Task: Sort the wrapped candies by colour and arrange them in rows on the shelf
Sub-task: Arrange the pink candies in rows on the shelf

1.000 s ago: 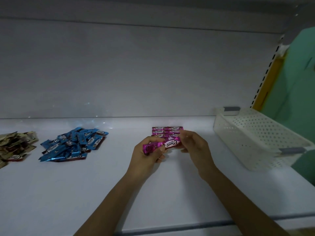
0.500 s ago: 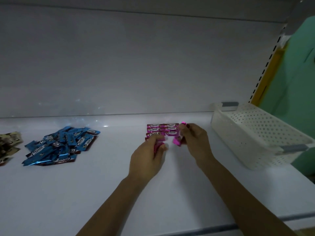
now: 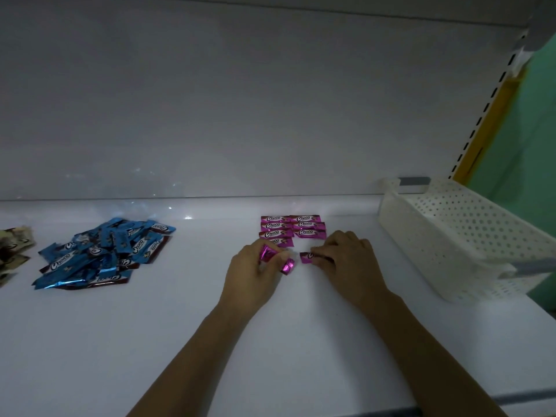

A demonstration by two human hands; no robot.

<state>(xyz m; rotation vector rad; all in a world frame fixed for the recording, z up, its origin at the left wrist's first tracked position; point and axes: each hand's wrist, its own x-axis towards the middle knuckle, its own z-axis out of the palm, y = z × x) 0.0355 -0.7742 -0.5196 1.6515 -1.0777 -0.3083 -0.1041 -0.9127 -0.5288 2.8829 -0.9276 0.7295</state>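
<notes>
Occlusions and crops, head view.
Left edge cuts off the beige-gold foil candies (image 3: 13, 251); right edge cuts the white perforated plastic basket (image 3: 445, 233), near handle blurred. The right hand (image 3: 349, 260) covers most of its pink foil candy (image 3: 306, 256). One pink wrapper (image 3: 267, 253) or two in the left hand (image 3: 255, 272) grip: cannot tell.

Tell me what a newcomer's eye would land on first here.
First, the two hands over the middle of the shelf: the left hand and the right hand each hold loose pink candies just in front of the neat pink rows. Next come the untidy heap of blue candies to the left and the white perforated basket at the right end.
</notes>
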